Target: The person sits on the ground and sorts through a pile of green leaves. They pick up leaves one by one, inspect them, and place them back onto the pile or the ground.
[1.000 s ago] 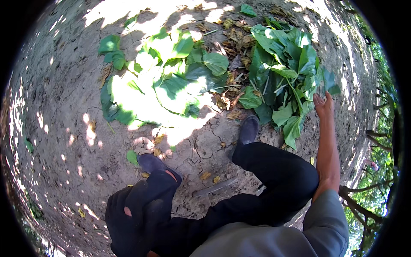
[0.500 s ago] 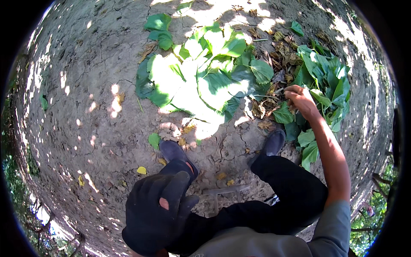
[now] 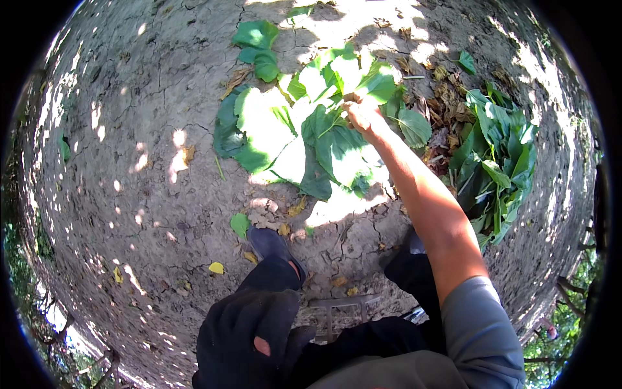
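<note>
My right hand (image 3: pixel 361 115), bare, reaches over the sunlit heap of broad green leaves (image 3: pixel 272 129) in front of me. Its fingers are pinched on the stem of a large green leaf (image 3: pixel 337 152), which spreads downward over the heap's near side. Strong sunlight bleaches much of the heap. My left hand (image 3: pixel 249 334), in a dark glove with a hole, rests over my left knee with the thumb apart from the fingers and nothing seen in it. To the right lies a second pile of green leaves (image 3: pixel 502 155), folded and overlapping.
Dry brown leaves (image 3: pixel 444 107) lie between the two piles. Single green leaves (image 3: pixel 256 42) lie past the heap. My shoe (image 3: pixel 272 245) stands near a small green leaf (image 3: pixel 240 225). A low stool-like frame (image 3: pixel 343 302) shows between my legs on cracked soil.
My right hand has moved left from beside the right-hand pile to the sunlit heap, bringing a leaf along. Loose leaves near my right foot no longer show there. The left hand stays on the knee.
</note>
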